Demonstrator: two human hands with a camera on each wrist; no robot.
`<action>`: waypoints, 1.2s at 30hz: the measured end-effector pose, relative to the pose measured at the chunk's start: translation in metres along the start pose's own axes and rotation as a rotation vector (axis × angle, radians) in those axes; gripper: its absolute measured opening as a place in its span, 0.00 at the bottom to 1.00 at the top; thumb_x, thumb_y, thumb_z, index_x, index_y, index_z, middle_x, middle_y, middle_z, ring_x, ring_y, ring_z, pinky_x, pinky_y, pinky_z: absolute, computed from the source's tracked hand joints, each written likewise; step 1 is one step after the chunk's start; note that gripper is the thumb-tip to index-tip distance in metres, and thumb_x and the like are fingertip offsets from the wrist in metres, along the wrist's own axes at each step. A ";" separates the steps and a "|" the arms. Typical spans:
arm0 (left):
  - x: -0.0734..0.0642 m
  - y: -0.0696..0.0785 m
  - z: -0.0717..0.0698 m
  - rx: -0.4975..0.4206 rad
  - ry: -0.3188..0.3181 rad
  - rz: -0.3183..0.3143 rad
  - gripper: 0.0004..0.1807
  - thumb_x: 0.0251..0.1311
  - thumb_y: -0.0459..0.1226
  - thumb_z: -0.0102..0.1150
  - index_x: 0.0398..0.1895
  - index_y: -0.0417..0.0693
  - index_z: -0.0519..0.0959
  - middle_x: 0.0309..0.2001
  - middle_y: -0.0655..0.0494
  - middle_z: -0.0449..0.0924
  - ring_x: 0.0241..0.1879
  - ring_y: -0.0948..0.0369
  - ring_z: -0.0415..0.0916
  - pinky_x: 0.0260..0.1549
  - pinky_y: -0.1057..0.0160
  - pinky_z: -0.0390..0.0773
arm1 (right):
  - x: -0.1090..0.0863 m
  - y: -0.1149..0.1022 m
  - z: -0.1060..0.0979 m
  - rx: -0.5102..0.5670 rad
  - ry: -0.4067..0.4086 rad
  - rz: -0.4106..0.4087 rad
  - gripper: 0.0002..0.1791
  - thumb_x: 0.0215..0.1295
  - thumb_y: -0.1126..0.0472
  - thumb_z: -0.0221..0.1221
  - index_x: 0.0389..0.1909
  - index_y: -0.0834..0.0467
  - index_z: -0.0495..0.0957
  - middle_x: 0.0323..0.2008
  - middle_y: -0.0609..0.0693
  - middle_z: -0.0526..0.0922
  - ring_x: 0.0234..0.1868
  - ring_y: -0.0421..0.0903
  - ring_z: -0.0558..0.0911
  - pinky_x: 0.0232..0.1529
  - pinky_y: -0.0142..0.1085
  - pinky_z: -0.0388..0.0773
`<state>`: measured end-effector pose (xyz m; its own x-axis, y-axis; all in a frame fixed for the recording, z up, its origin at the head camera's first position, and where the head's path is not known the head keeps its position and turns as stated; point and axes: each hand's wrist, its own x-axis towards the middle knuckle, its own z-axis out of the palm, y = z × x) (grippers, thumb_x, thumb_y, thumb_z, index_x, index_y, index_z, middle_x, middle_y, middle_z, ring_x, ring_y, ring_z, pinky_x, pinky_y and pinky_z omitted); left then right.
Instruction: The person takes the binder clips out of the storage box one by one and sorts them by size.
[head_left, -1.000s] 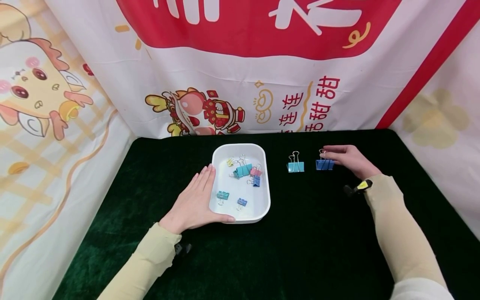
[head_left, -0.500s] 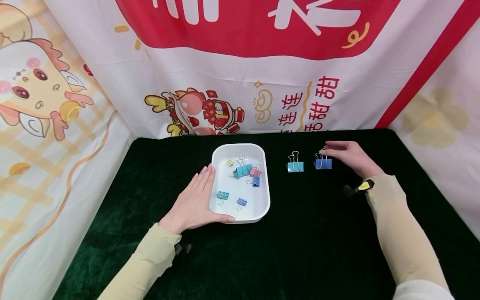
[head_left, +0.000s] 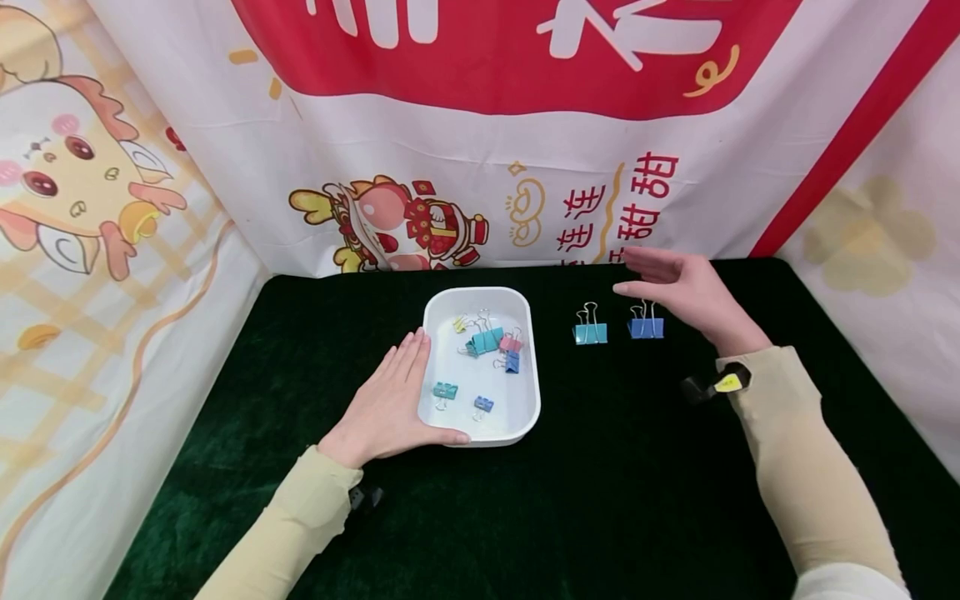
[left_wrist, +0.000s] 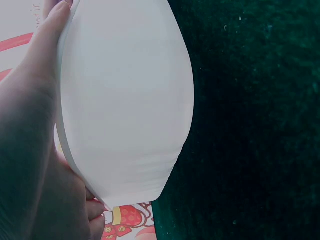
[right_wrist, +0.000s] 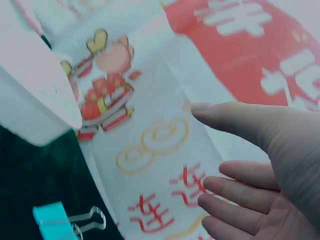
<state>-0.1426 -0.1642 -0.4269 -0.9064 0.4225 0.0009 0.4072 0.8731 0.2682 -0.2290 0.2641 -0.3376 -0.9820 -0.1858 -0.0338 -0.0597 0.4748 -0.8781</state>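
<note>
My left hand (head_left: 390,408) rests along the left rim of a white plastic tray (head_left: 534,400), fingers straight and thumb at the near corner. The left wrist view shows the tray's outer wall (left_wrist: 125,100) beside that hand. Inside the tray lie several small binder clips, among them a teal one (head_left: 487,339), a pink one (head_left: 511,342) and a blue one (head_left: 483,404). My right hand (head_left: 693,296) hovers with nothing in it, thumb apart from the fingers, just above a large blue binder clip (head_left: 647,328). Left of that clip stands a light-blue binder clip (head_left: 591,334), handles up.
A dark green cloth (head_left: 600,483) covers the table. Behind it hangs a white and red printed curtain (head_left: 510,133), close beyond the right hand. More printed cloth (head_left: 97,333) hangs along the left side.
My right hand has let go of the blue binder clip and risen above it, fingers spreading. The clip shifted slightly left beforehand. The left hand and tray have stayed put.
</note>
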 end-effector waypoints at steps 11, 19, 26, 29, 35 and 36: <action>0.001 0.000 -0.001 0.007 -0.004 0.003 0.79 0.38 0.86 0.48 0.82 0.41 0.41 0.82 0.48 0.34 0.80 0.55 0.32 0.76 0.52 0.40 | -0.001 -0.027 0.042 0.041 -0.024 -0.158 0.40 0.56 0.48 0.76 0.68 0.55 0.76 0.65 0.50 0.78 0.66 0.47 0.75 0.65 0.45 0.72; 0.001 0.000 -0.001 0.021 -0.017 -0.012 0.79 0.37 0.87 0.47 0.83 0.43 0.39 0.82 0.50 0.33 0.80 0.55 0.31 0.76 0.51 0.40 | 0.008 -0.024 0.081 0.023 -0.105 -0.211 0.39 0.54 0.50 0.78 0.66 0.55 0.77 0.64 0.48 0.79 0.65 0.46 0.76 0.66 0.46 0.71; 0.001 -0.001 -0.001 0.013 -0.016 -0.009 0.80 0.36 0.87 0.48 0.83 0.43 0.39 0.82 0.50 0.33 0.80 0.55 0.31 0.75 0.50 0.41 | 0.019 -0.022 0.111 0.002 -0.193 -0.212 0.42 0.51 0.47 0.79 0.67 0.56 0.77 0.64 0.53 0.78 0.64 0.48 0.77 0.65 0.47 0.73; 0.001 -0.001 -0.002 0.012 -0.017 -0.009 0.80 0.36 0.87 0.47 0.83 0.44 0.39 0.82 0.50 0.33 0.80 0.55 0.31 0.75 0.50 0.41 | 0.025 -0.021 0.122 0.018 -0.219 -0.187 0.45 0.49 0.44 0.79 0.67 0.55 0.76 0.65 0.52 0.78 0.64 0.48 0.77 0.64 0.47 0.73; 0.000 0.000 -0.001 0.013 -0.019 -0.010 0.79 0.37 0.86 0.47 0.83 0.43 0.39 0.82 0.49 0.33 0.80 0.55 0.31 0.76 0.50 0.41 | 0.037 -0.021 0.140 0.029 -0.237 -0.181 0.40 0.56 0.51 0.77 0.68 0.60 0.75 0.64 0.54 0.79 0.63 0.50 0.78 0.62 0.44 0.75; 0.000 0.000 -0.001 0.013 -0.018 -0.011 0.79 0.37 0.86 0.47 0.83 0.43 0.39 0.82 0.49 0.33 0.80 0.55 0.31 0.75 0.50 0.41 | 0.039 -0.021 0.142 0.031 -0.239 -0.181 0.39 0.57 0.53 0.76 0.68 0.62 0.75 0.64 0.55 0.79 0.62 0.51 0.79 0.62 0.44 0.75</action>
<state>-0.1432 -0.1646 -0.4256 -0.9087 0.4169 -0.0197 0.3986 0.8808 0.2555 -0.2409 0.1246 -0.3886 -0.8858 -0.4637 0.0164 -0.2207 0.3899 -0.8940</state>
